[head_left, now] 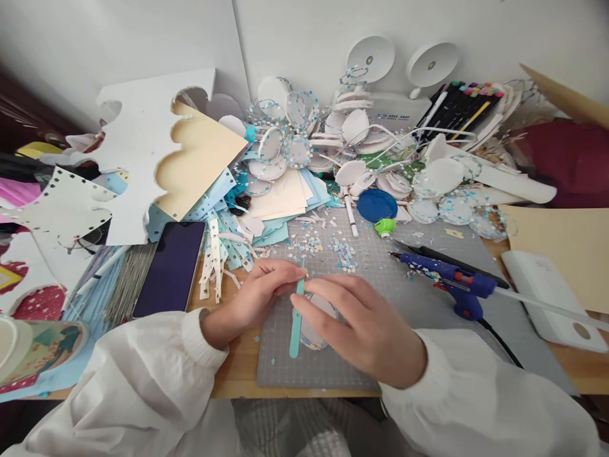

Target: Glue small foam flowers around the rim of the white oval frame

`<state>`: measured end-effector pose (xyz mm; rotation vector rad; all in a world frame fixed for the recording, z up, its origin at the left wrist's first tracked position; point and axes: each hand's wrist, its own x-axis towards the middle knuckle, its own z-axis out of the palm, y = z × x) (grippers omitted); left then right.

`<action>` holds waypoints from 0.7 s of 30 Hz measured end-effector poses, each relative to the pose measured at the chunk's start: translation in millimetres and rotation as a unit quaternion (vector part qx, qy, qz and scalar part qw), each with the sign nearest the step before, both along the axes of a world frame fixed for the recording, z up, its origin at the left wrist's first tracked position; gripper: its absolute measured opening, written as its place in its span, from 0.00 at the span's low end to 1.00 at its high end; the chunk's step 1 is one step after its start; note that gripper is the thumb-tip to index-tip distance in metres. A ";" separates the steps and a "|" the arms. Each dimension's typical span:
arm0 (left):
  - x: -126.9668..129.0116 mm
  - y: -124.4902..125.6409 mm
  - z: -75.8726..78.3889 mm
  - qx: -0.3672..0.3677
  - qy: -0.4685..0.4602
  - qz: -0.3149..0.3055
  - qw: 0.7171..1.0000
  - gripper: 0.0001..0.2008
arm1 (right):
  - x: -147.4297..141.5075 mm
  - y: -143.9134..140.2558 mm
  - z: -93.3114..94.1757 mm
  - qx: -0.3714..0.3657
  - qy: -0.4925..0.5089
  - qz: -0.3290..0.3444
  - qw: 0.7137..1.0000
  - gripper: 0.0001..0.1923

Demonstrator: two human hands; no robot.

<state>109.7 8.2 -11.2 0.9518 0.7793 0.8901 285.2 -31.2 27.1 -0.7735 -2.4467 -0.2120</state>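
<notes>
A slim, flat mint-green tool [295, 335] with a thin tip stands between my hands over the mat; its exact kind does not show clearly. My left hand [259, 289] is closed, thumb and fingertips pinched beside the tool's upper part. From the other side, my right hand [366, 327] grips it between its fingers, the thumb mostly hidden. Beneath the right fingers lies a round white disc [316, 327], partly covered, with small blue and cream pieces along its rim. Tiny star-shaped paper pieces [342, 254] are scattered just beyond my hands.
A grey cutting mat [280, 374] covers the wooden table's middle. On the right lie a blue glue gun [442, 273], a black pen-like tool [457, 263] and a white device [554, 298]. A phone [170, 270] and paper strips lie left. Decorated white discs [352, 171] pile up behind.
</notes>
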 end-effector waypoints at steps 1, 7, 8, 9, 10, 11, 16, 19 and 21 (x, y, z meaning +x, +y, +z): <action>0.6 0.0 -0.2 0.000 -0.008 0.007 1.000 0.24 | -4.2 5.3 -2.4 0.022 0.001 0.011 1.000 0.10; -1.0 0.1 -0.2 0.037 0.038 -0.010 0.999 0.24 | 3.2 22.1 -7.0 0.082 0.044 0.063 0.994 0.08; -2.0 0.4 0.4 0.050 0.060 -0.009 0.997 0.23 | 8.9 23.9 -8.1 0.059 0.071 0.056 0.994 0.09; -3.1 0.9 1.2 0.067 0.090 -0.005 0.994 0.21 | 15.1 25.7 -9.9 0.029 0.114 0.039 0.992 0.09; -4.2 1.6 2.1 0.093 0.127 0.001 0.988 0.18 | 21.2 27.5 -12.8 -0.006 0.170 0.014 0.985 0.10; -5.3 2.4 2.9 0.129 0.166 0.009 0.978 0.16 | 26.8 29.3 -16.5 -0.040 0.234 -0.015 0.971 0.11; -8.3 6.8 3.5 0.320 0.295 -0.028 0.900 0.10 | 41.7 35.6 -40.9 -0.204 0.460 -0.102 0.858 0.05; -8.5 8.4 1.6 0.363 0.323 -0.080 0.870 0.09 | 41.9 36.8 -49.5 -0.275 0.495 -0.100 0.818 0.03; -8.7 8.8 0.8 0.373 0.334 -0.104 0.859 0.08 | 41.6 37.0 -51.1 -0.301 0.500 -0.098 0.806 0.03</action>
